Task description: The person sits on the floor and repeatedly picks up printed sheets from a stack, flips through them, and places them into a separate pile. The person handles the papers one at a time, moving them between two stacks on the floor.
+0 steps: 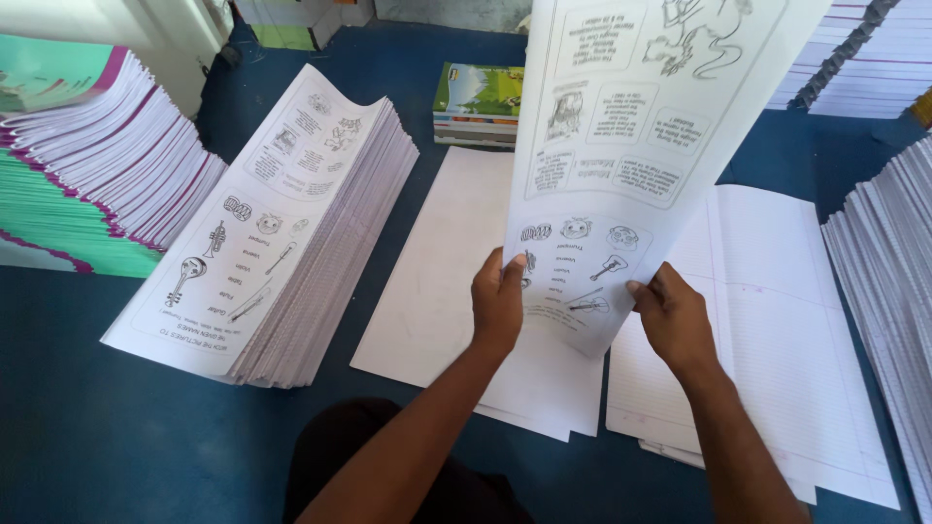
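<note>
Both my hands hold up a long printed sheet (621, 146) with black line drawings and text boxes. My left hand (497, 303) grips its lower left edge, and my right hand (673, 318) pinches its lower right corner. The sheet is lifted above a flat pile of blank white sheets (437, 281) on the blue surface. To the left lies a thick stack of the same printed sheets (272, 233), its far end curling upward.
A pile of ruled white sheets (777, 330) lies to the right. Tall stacks of green-and-purple-edged booklets (87, 175) stand at far left. More paper stacks (888, 262) line the right edge. A few colourful books (476, 102) sit at the back.
</note>
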